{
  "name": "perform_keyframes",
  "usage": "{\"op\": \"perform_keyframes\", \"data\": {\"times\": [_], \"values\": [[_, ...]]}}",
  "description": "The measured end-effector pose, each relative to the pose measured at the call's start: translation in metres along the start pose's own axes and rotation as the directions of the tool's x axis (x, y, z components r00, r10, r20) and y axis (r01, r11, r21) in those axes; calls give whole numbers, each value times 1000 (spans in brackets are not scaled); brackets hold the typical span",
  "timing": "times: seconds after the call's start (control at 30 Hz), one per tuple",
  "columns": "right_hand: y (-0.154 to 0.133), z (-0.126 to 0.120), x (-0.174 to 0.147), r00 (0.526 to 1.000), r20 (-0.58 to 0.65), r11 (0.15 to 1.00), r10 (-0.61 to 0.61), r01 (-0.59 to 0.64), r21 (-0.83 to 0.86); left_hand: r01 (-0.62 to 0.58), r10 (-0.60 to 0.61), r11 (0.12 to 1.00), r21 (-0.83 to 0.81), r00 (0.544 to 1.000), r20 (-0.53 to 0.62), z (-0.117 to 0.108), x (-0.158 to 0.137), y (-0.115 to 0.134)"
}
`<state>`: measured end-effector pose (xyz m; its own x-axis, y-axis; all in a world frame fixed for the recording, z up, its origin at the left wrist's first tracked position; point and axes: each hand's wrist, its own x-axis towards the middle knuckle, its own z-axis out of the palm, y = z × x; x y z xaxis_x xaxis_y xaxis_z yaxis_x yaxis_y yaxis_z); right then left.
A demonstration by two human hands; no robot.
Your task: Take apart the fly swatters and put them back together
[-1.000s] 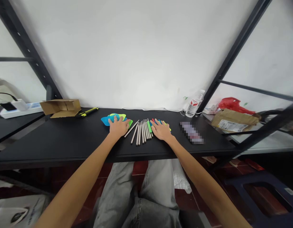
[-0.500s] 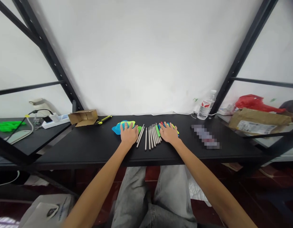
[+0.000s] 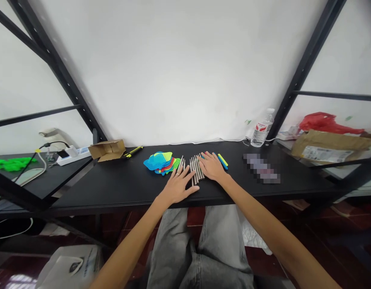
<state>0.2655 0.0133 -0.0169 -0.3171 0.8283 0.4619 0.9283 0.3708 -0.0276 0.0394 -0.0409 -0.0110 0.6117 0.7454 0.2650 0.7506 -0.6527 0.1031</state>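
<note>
Several slim silver metal rods [image 3: 197, 173] lie side by side on the black table [image 3: 113, 184], between my two hands. My left hand [image 3: 177, 184] is open, fingers spread, over the left rods and partly hiding them. Flat and open, my right hand [image 3: 213, 165] rests at the right side of the rods, its fingers over their upper ends. A pile of bright mesh plastic pieces [image 3: 158, 161], blue, yellow, red and green, sits beyond my left hand. Right of my right hand lie blue and yellow plastic sticks [image 3: 223, 160], partly covered by it.
An open cardboard box [image 3: 107, 150] and a black-and-yellow utility knife [image 3: 133, 151] lie to the left. At the back right stands a water bottle [image 3: 261, 130], with a blurred-out item [image 3: 262, 168] in front. A white cable [image 3: 197, 142] runs along the wall.
My left hand has come off the mesh pile and moved right and nearer, over the rods. The rods lie closer together. My right hand has shifted slightly left, uncovering some coloured sticks.
</note>
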Motion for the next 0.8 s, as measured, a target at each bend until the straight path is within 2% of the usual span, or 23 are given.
{"op": "perform_keyframes", "data": {"times": [0.13,0.23,0.33,0.47,0.67,0.8], "values": [[-5,-2,2,998,11,997,-70,69,47,50,-50,998,-32,999,7,6,13,11],[-8,-1,6,996,27,995,-86,84,57,78,-79,997,-26,996,-43,10,28,14],[-14,0,16,997,52,997,-58,56,46,105,-106,994,-16,989,-106,13,37,11],[-26,4,32,998,57,999,-5,3,35,141,-142,990,-16,982,-122,17,41,3],[-27,4,39,999,44,998,-27,24,59,62,-62,998,-1,991,-120,19,53,-9],[-13,2,32,999,41,998,28,-30,64,48,-49,999,-9,992,-118,18,56,-10]]}}
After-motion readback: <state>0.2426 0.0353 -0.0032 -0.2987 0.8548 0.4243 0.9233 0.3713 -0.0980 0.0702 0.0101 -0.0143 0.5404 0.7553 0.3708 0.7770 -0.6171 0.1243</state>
